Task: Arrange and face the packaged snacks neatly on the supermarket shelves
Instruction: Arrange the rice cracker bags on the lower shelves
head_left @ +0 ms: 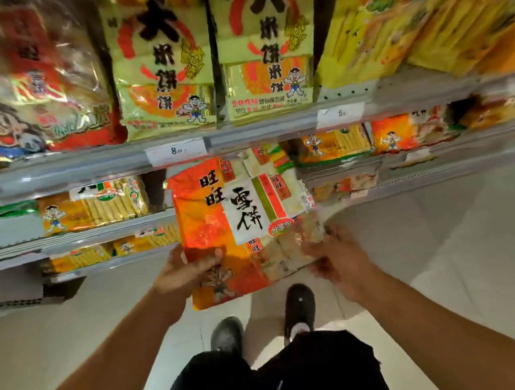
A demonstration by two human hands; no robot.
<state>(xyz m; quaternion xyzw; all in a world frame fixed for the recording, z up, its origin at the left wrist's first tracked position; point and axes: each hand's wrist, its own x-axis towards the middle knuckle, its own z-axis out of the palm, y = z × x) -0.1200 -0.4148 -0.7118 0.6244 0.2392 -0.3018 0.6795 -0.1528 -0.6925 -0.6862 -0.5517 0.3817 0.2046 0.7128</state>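
A large orange and white rice-cracker bag is held upright in front of the lower shelves, its printed face toward me. My left hand grips its lower left edge, thumb across the front. At the bag's lower right corner my right hand holds it, fingers curled around the edge; motion blur softens this hand. Above, two yellow rice-cracker bags stand facing forward on the upper shelf.
The grey upper shelf edge carries price tags. A red bag stands at the left, yellow packs at the right. Lower shelves hold small orange and yellow packs. Pale floor tiles and my shoes lie below.
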